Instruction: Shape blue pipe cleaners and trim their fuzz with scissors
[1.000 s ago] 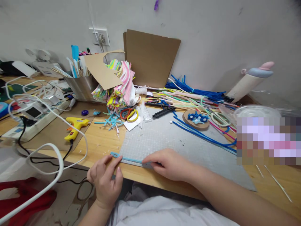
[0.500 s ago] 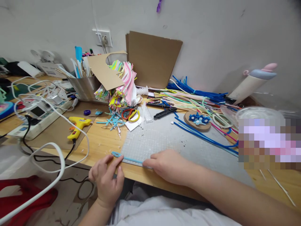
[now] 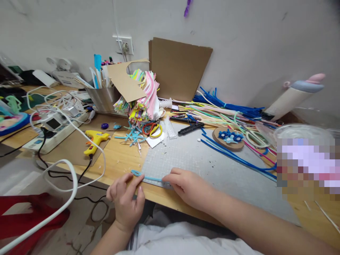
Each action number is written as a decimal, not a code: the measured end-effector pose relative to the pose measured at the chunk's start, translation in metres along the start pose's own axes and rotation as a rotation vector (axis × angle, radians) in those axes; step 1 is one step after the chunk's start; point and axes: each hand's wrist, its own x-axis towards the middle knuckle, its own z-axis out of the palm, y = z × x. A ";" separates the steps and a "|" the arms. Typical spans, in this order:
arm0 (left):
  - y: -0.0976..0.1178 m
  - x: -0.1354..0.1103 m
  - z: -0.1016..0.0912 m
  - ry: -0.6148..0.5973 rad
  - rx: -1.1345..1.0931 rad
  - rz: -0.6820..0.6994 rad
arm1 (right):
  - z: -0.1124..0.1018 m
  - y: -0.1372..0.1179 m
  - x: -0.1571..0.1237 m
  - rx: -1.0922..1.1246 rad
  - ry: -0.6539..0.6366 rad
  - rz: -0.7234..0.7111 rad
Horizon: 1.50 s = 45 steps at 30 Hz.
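left hand [image 3: 126, 200]: thumb and forefinger pinched the looped end of light-blue pipe cleaner [image 3: 152, 178] | right hand [image 3: 189, 185]: fingers closed on its other end | pipe cleaner lay stretched between both hands, on grey mat [image 3: 212, 166] edge | yellow glue gun [image 3: 95, 139] beyond left hand

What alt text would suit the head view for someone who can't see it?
A left hand and a right hand hold a blue pipe cleaner along the near edge of a grey mat on a wooden table. Behind lie more pipe cleaners, scissors and a yellow glue gun.
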 end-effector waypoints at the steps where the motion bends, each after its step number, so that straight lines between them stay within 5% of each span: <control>1: 0.000 0.000 0.000 -0.003 0.002 -0.002 | 0.000 0.001 0.000 0.036 0.007 0.002; 25: 0.005 0.002 -0.002 0.007 0.004 -0.057 | -0.002 0.000 -0.001 0.023 -0.035 -0.045; 37: 0.004 0.002 -0.003 0.014 -0.006 -0.036 | -0.005 -0.009 0.001 -0.380 -0.121 -0.143; 45: 0.002 0.001 -0.001 0.001 0.002 -0.029 | -0.009 -0.012 0.016 -0.316 -0.096 -0.122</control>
